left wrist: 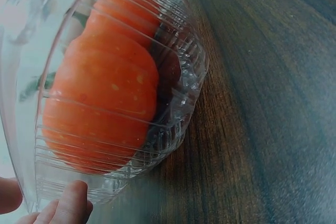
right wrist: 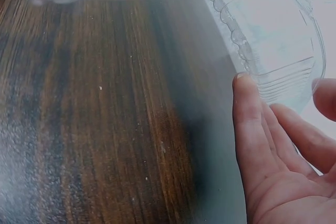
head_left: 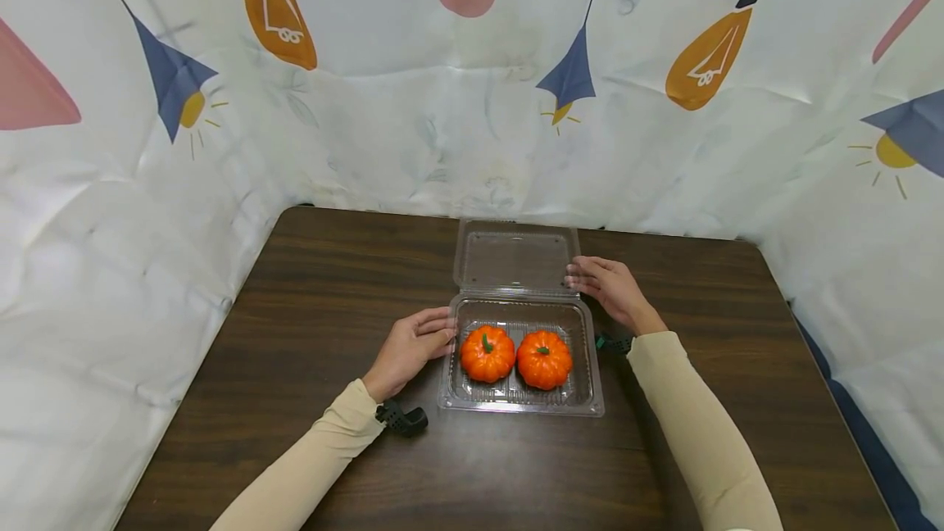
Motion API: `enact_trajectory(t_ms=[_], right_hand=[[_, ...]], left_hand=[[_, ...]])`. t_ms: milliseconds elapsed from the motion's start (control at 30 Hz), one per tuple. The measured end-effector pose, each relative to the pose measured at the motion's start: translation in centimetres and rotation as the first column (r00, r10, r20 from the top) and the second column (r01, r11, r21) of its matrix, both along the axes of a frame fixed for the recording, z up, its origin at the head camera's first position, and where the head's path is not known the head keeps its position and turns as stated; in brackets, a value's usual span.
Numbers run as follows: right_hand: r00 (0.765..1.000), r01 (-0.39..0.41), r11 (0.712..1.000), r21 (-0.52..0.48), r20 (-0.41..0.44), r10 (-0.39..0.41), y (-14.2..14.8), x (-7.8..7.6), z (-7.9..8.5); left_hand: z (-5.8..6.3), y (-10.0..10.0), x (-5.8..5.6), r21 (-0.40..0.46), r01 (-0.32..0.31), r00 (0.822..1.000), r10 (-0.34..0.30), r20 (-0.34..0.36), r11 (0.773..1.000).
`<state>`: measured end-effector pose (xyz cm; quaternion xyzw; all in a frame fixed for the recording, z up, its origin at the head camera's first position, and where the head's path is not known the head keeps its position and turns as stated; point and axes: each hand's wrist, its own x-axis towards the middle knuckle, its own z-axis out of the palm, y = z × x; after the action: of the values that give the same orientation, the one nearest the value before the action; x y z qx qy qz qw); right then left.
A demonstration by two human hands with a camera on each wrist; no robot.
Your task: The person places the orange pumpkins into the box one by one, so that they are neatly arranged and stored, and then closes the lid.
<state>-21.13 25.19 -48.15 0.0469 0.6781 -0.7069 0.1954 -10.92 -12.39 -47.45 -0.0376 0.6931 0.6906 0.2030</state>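
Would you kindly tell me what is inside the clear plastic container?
The container holds an orange pumpkin and, to its right in the head view, a second pumpkin. Whatever lies directly beneath them is covered and cannot be seen.

Long, plain cream sleeves [head_left: 304, 463] are worn with dark, perforated wrist straps [head_left: 401, 419]

Left hand [head_left: 413, 348] and right hand [head_left: 614, 292] reach forward, fingers [right wrist: 245, 108] seemingly extended.

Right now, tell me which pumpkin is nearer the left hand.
The left pumpkin in the clear container: it sits just inside the wall by the left hand, while the right pumpkin lies beyond it, farther from that hand.
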Motion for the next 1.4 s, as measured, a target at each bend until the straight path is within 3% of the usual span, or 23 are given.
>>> enact_trajectory(t_ms=[800, 1033, 1400], right_hand=[[0.999, -0.009, 0.997, -0.071, -0.039, 0.006, 0.2, -0.2, 1.9], [0.999, -0.005, 0.990, -0.143, -0.052, -0.002, 0.3, -0.3, 2.4], [0.988, -0.096, 0.986, -0.135, -0.132, 0.078, 0.8, -0.3, 3.2]], left_hand=[[-0.3, -0.3, 0.2, 0.011, 0.018, 0.999, -0.017, -0.032, 1.000], [-0.2, -0.3, 0.3, 0.009, 0.020, 0.999, -0.020, -0.040, 1.000], [0.0, -0.1, 0.3, 0.012, 0.013, 0.999, -0.012, -0.039, 1.000]])
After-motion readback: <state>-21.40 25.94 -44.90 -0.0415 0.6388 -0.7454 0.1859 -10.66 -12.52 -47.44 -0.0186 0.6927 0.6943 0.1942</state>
